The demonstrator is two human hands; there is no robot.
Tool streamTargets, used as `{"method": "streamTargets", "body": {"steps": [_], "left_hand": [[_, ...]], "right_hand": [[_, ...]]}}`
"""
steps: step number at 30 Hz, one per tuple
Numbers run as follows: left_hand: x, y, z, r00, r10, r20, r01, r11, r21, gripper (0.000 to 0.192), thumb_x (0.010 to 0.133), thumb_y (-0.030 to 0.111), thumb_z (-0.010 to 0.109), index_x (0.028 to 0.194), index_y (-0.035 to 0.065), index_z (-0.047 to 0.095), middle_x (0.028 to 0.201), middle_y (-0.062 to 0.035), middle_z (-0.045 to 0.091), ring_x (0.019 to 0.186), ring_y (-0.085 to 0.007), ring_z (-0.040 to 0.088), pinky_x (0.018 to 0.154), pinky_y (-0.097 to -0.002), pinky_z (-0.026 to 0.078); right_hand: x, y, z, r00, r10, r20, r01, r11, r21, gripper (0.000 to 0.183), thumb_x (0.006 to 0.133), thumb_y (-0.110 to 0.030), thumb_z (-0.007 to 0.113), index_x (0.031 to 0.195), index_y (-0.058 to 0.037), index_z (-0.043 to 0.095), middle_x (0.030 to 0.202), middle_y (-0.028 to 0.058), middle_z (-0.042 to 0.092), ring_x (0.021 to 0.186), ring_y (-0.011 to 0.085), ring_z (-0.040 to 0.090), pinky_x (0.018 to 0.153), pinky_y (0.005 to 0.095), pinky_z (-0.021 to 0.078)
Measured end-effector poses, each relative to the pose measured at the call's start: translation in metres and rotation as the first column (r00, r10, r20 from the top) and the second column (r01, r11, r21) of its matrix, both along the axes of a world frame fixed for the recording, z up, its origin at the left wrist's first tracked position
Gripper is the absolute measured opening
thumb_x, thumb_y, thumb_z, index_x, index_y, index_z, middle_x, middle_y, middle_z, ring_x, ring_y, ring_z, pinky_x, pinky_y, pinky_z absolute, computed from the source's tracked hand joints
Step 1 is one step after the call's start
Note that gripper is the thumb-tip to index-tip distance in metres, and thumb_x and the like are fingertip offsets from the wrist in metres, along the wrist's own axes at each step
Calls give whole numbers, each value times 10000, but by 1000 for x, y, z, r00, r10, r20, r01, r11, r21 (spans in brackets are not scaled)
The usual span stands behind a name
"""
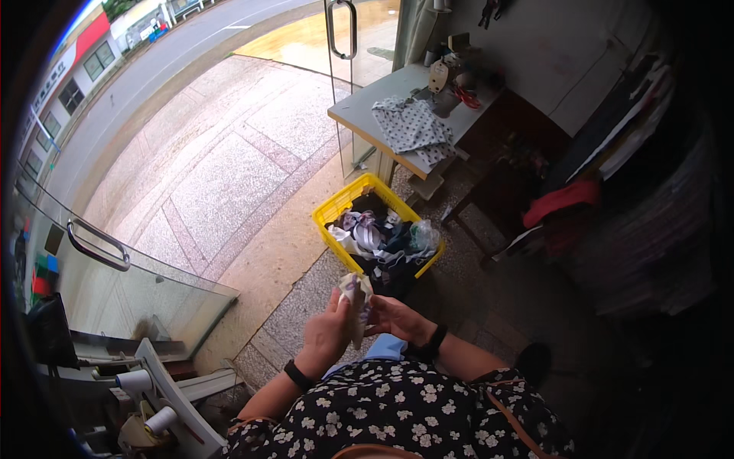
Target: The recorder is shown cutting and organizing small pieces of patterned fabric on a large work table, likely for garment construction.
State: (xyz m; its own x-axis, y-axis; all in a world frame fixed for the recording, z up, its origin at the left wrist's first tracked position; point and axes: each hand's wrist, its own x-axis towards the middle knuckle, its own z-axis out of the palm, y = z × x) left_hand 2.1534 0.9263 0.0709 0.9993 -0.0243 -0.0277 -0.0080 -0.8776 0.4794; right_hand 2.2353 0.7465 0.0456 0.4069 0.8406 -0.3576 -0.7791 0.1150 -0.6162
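Observation:
Before my chest, my left hand (330,330) grips a small cream-and-purple thing (356,287), perhaps a folded cloth or packet; the picture does not settle which. My right hand (398,318) is at its right side, fingers bent against it, partly hidden behind it. Light blue cloth (385,347) lies below the hands, at my waist. Just beyond them a yellow plastic basket (328,202) stands on the floor, holding a heap of dark, white and purple fabric pieces (370,232) and a clear plastic bag (425,236).
A table (355,112) bears polka-dot cloth (410,129), a sewing machine (438,77) and red-handled scissors (467,97). Glass doors (166,304) flank the opening to the pavement. Thread spools (160,420) sit at lower left. A dark chair (481,201) and red cloth (562,202) are at right.

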Motion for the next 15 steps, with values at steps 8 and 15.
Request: {"method": "streamTargets", "body": {"steps": [8,15], "left_hand": [[43,-47,37,994,-107,11,107,979,-175,590,828,154,692,1375,149,469,1424,-209,425,1228,-405,497,977,-430,459],[-13,-51,17,930,340,-138,-363,904,-224,522,839,184,678,1322,85,507,1291,-194,557,1106,-393,575,911,-423,483]], "right_hand": [[207,-4,-10,962,-271,11,272,961,-50,260,951,-96,527,1200,-28,557,1111,87,637,980,234,638,888,380,519],[486,-42,-47,643,-766,16,766,641,-57,166,949,-182,533,999,-32,581,830,79,618,691,211,579,641,334,501]]}}
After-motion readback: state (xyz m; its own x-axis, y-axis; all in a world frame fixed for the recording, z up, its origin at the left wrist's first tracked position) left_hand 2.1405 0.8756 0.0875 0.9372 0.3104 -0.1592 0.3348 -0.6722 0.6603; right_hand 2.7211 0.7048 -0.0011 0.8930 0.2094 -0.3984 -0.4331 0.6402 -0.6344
